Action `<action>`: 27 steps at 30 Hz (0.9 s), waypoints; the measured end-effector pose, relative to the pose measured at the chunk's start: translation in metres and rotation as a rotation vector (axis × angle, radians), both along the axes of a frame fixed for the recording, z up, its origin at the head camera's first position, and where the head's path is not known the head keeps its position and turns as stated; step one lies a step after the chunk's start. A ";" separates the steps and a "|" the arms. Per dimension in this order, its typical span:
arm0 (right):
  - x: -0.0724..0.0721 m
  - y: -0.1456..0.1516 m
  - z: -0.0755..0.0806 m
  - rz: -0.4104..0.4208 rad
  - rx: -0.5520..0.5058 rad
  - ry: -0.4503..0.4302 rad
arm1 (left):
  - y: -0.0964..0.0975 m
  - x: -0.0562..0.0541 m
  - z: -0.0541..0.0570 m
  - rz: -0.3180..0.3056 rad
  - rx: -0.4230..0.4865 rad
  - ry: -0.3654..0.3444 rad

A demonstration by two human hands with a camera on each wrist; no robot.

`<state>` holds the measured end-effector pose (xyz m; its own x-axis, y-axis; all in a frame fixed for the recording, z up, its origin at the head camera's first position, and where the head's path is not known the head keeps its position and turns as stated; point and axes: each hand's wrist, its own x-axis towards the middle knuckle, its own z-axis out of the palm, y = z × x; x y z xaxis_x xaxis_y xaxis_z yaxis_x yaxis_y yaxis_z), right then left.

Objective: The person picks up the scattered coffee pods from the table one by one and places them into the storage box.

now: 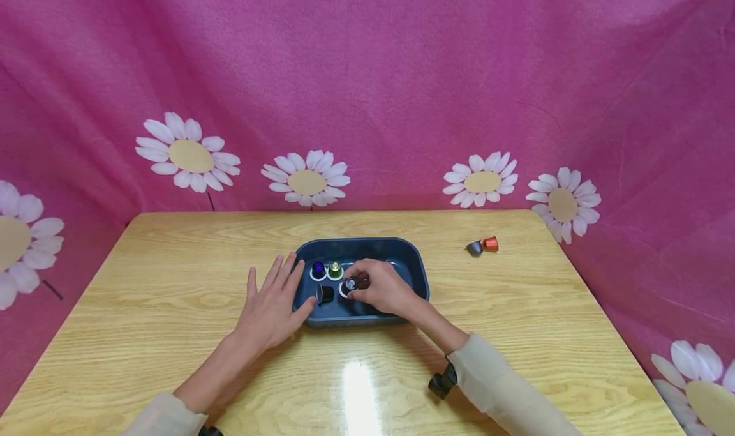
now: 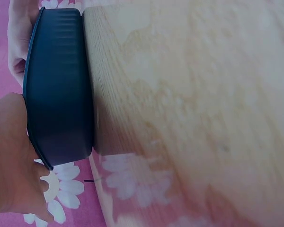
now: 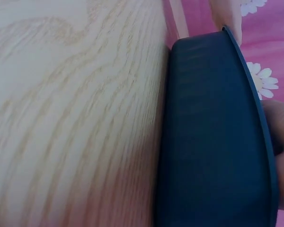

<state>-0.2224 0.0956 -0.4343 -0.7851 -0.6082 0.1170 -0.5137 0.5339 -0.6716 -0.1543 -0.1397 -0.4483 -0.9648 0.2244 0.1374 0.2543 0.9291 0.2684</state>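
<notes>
A dark blue rectangular pan (image 1: pixel 367 321) stands on the table. In it, a blue coffee capsule (image 1: pixel 318 269) and a green coffee capsule (image 1: pixel 335 269) sit side by side, rims down. Nearer the front wall, a black coffee capsule (image 1: pixel 325 294) lies on its side. My right hand (image 1: pixel 383 286) reaches into the pan and pinches a dark coffee capsule (image 1: pixel 351 285) with a pale rim, partly covered by the fingers. With fingers spread and straight, my left hand (image 1: pixel 274 305) rests against the pan's left end. Both wrist views show mainly the pan's outer wall (image 2: pixel 59 90), which hides its contents.
Beyond the pan's right end, a dark grey capsule (image 1: pixel 475 249) and a red capsule (image 1: pixel 490 244) lie together on the wooden table (image 1: pixel 189 283). A pink cloth (image 1: pixel 390 91) with large daisies hangs behind the table and along both sides.
</notes>
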 end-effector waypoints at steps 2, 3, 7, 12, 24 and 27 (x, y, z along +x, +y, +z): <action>-0.001 -0.002 -0.001 0.000 0.015 0.002 | 0.000 0.000 0.000 -0.003 0.007 0.001; -0.002 -0.002 -0.002 -0.001 0.019 0.003 | 0.000 0.000 0.000 -0.004 0.011 0.001; -0.003 -0.005 -0.003 -0.018 0.041 -0.008 | 0.000 0.000 0.000 -0.003 0.016 0.002; -0.004 -0.008 -0.005 -0.024 0.063 -0.018 | 0.000 0.000 -0.001 -0.003 0.012 0.004; -0.006 -0.014 -0.007 0.003 0.119 -0.001 | 0.000 0.000 0.000 -0.003 0.017 -0.010; -0.007 -0.015 -0.007 0.007 0.131 -0.004 | -0.001 0.000 0.000 -0.005 0.022 -0.011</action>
<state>-0.2291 0.0809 -0.4415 -0.7813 -0.6233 0.0329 -0.5148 0.6138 -0.5985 -0.1540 -0.1403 -0.4487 -0.9652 0.2259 0.1315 0.2555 0.9219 0.2911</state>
